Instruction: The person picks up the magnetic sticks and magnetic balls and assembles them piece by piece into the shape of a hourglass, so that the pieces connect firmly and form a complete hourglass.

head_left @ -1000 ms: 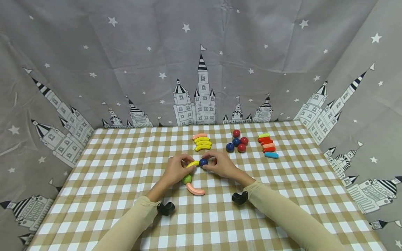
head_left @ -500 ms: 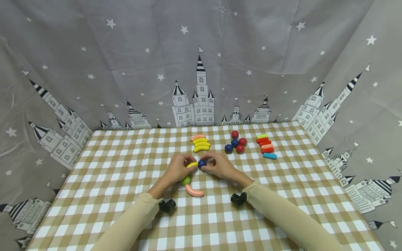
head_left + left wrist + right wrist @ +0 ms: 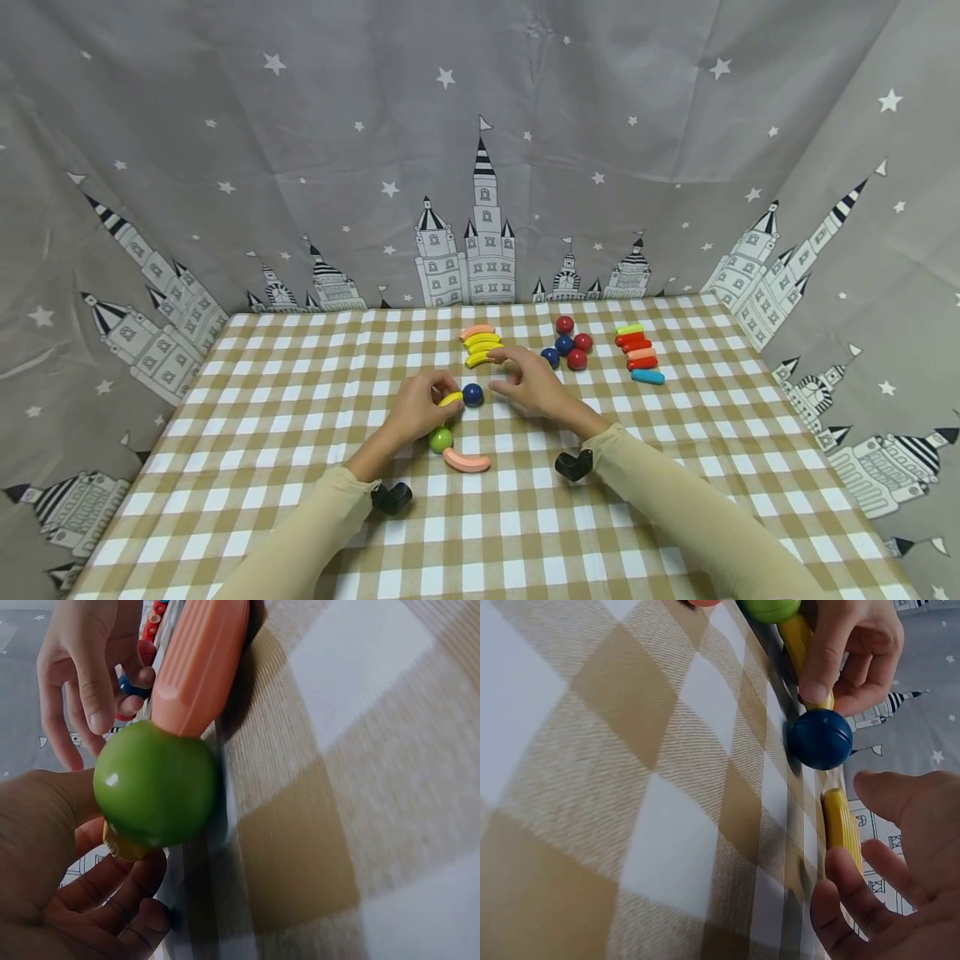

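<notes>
My left hand [image 3: 420,407] pinches a curved yellow stick [image 3: 451,400] between thumb and fingers. A dark blue ball [image 3: 472,395] sits at the stick's right end. A green ball [image 3: 441,440] adjoins the stick's other end, and a curved peach stick [image 3: 467,461] joins that ball in the left wrist view. My right hand [image 3: 536,385] is spread apart from the blue ball and holds nothing. Its fingertips reach the right end of the nearest stick in a stack of curved yellow sticks [image 3: 482,357]; whether they touch it I cannot tell.
Behind that row lies another curved peach stick [image 3: 477,332]. Red balls [image 3: 577,359] and blue balls [image 3: 550,357] cluster to the right. Farther right is a row of short straight sticks, red [image 3: 642,363], peach, lime and blue [image 3: 648,377]. A checked cloth [image 3: 300,467] covers the table.
My right hand has let go of the blue ball and moved up toward the row of yellow sticks, its fingers spreading. The left hand still pinches its yellow stick.
</notes>
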Demonstrator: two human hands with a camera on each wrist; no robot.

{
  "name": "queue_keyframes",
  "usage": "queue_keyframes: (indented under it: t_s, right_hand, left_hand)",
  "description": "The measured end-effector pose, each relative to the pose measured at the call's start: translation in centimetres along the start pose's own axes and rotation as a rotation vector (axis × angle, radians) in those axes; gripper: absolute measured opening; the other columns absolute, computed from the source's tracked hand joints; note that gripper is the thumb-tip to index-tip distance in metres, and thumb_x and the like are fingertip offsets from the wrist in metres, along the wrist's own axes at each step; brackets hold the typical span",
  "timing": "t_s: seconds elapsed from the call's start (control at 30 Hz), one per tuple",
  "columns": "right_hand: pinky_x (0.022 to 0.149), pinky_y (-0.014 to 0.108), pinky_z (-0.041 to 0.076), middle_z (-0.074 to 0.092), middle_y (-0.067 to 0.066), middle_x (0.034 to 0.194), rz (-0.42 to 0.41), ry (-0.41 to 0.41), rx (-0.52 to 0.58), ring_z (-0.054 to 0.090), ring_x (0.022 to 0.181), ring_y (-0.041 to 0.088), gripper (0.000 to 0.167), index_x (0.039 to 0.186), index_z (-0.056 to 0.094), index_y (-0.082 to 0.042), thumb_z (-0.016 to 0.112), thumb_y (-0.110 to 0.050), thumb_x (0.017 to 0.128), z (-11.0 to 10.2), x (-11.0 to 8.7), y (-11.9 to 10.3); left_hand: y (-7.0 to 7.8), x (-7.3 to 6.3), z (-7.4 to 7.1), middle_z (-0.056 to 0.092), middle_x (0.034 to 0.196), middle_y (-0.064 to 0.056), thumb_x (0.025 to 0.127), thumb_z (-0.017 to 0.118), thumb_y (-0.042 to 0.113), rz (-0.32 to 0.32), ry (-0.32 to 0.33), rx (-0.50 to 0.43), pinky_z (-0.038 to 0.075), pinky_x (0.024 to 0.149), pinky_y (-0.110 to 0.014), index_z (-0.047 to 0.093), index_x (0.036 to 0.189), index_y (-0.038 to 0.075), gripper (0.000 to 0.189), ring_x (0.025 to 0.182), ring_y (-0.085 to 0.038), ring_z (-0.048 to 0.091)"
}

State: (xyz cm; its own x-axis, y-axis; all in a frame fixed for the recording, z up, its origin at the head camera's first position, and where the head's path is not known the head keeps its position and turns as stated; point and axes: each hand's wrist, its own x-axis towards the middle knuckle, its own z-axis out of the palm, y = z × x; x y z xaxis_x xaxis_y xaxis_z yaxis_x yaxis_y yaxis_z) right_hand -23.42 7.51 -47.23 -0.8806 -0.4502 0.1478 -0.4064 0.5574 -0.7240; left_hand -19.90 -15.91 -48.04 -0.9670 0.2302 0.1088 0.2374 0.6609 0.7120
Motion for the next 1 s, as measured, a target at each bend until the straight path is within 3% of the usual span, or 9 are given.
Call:
queue_keyframes:
  t_s: [0.2,0.47,0.67,0.87,1.0]
  right_hand:
    - [0.07,0.027,0.051,0.063,0.011,0.13,-0.024,0.063,-0.013,0.058,0.073,0.012,0.052,0.136,0.063,-0.008,0.083,-0.014,0.088,0.7,1.2,0.3]
    - [0.075,0.03,0.05,0.066,0.01,0.128,0.001,0.075,-0.076,0.057,0.079,0.014,0.051,0.134,0.066,-0.01,0.083,-0.016,0.087,1.4,2.1,1.0]
    - [0.087,0.037,0.052,0.065,0.009,0.133,0.025,0.053,-0.093,0.062,0.096,0.022,0.047,0.132,0.067,-0.011,0.082,-0.017,0.088,1.8,2.5,0.9]
    - [0.101,0.044,0.048,0.067,0.011,0.128,0.01,0.068,-0.108,0.062,0.116,0.028,0.038,0.123,0.072,-0.01,0.083,-0.016,0.087,2.0,2.8,1.0]
    - [0.096,0.044,0.05,0.068,0.011,0.122,0.012,0.09,-0.111,0.064,0.108,0.027,0.033,0.117,0.074,-0.009,0.084,-0.015,0.086,2.1,2.8,1.0]
  left_hand:
    - [-0.5,-0.5,-0.4,0.063,0.076,0.003,0.081,0.083,0.01,0.012,0.012,0.009,0.046,0.064,-0.028,0.07,0.087,0.011,0.014,0.069,-0.012,0.057]
    - [-0.6,-0.9,-0.7,0.06,0.075,0.001,0.079,0.081,0.006,-0.008,-0.001,-0.005,0.042,0.059,-0.026,0.066,0.088,0.01,0.018,0.066,-0.012,0.052]
    - [-0.9,-1.1,-1.0,0.06,0.076,0.001,0.079,0.08,0.007,-0.018,-0.016,-0.016,0.041,0.06,-0.026,0.065,0.088,0.01,0.018,0.067,-0.013,0.051]
    - [-1.0,-1.4,-1.5,0.057,0.074,-0.001,0.077,0.079,0.006,-0.002,-0.015,-0.018,0.04,0.059,-0.026,0.062,0.084,0.01,0.019,0.066,-0.014,0.05]
    - [-1.2,-1.5,-1.8,0.055,0.073,-0.001,0.075,0.078,0.004,0.003,-0.019,-0.013,0.039,0.058,-0.026,0.06,0.083,0.01,0.021,0.066,-0.014,0.048]
